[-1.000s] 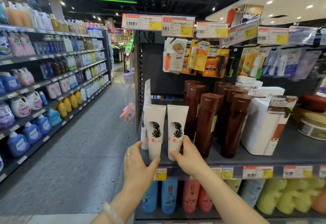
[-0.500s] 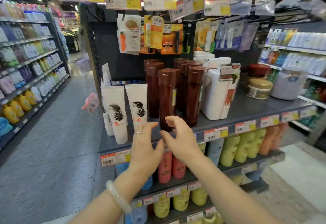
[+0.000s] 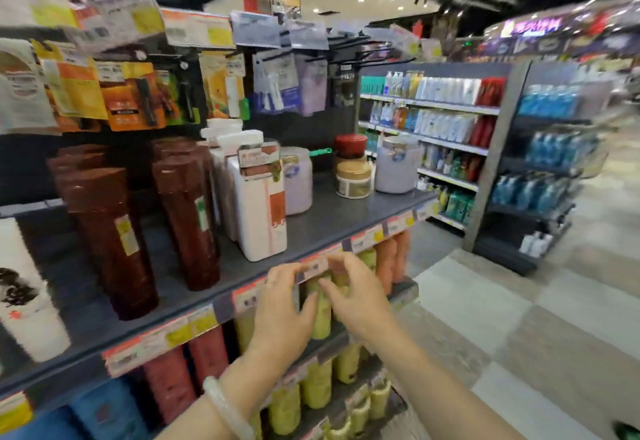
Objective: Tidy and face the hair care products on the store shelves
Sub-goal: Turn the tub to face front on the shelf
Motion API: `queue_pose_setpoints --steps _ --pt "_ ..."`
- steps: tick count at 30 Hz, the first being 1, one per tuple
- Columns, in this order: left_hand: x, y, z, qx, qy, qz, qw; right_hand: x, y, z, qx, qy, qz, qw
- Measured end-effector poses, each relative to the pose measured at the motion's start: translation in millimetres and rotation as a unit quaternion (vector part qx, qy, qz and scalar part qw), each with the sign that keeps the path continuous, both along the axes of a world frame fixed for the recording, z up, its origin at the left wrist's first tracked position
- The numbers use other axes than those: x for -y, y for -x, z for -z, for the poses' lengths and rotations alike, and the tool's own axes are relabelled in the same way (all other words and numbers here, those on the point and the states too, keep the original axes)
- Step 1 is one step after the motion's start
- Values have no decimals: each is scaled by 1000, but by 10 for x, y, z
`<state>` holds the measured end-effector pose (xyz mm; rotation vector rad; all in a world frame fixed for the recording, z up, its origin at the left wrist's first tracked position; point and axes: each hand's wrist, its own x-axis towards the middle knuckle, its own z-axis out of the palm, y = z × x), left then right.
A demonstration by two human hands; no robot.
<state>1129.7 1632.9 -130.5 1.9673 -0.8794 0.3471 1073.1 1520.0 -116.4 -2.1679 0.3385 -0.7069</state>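
The frame is blurred by head motion. My left hand [image 3: 280, 311] and my right hand [image 3: 356, 297] hover side by side in front of the dark shelf edge [image 3: 346, 245], fingers apart, holding nothing. On the shelf stand tall brown bottles [image 3: 114, 242], a second brown bottle row [image 3: 188, 217], a white box-shaped bottle [image 3: 261, 211], a lilac tub [image 3: 298, 179] and gold-lidded jars [image 3: 353, 179]. A white tube with a hair print [image 3: 24, 294] shows at the far left. Yellow bottles [image 3: 320, 308] sit on the shelf below, behind my fingers.
Hanging packets [image 3: 131, 96] fill the pegs above the shelf. Red bottles [image 3: 169, 380] and blue bottles [image 3: 104, 415] stand on the lower shelf. Another gondola of blue and white bottles [image 3: 540, 148] stands to the right across a tiled aisle floor [image 3: 519, 318].
My view has swung right along the shelf. Both hands left the white tubes and moved right, from the brown bottles to the shelf edge below the white bottle.
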Motion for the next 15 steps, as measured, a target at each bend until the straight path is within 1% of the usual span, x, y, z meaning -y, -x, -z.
queue_pose_setpoints --steps 5,8,12,15 --pt "1031 165 -69 -24 4 22 999 1020 173 -38 -7 -19 27 999" --pt "1564 189 -125 -43 21 6 999 1566 218 -95 -15 -32 26 999" --pt "2019 64 -200 -100 27 -29 994 2150 116 -141 -12 -52 5 999" --pt "2246 -128 -231 -128 9 -49 990 2467 -77 -100 1 -77 2 997"
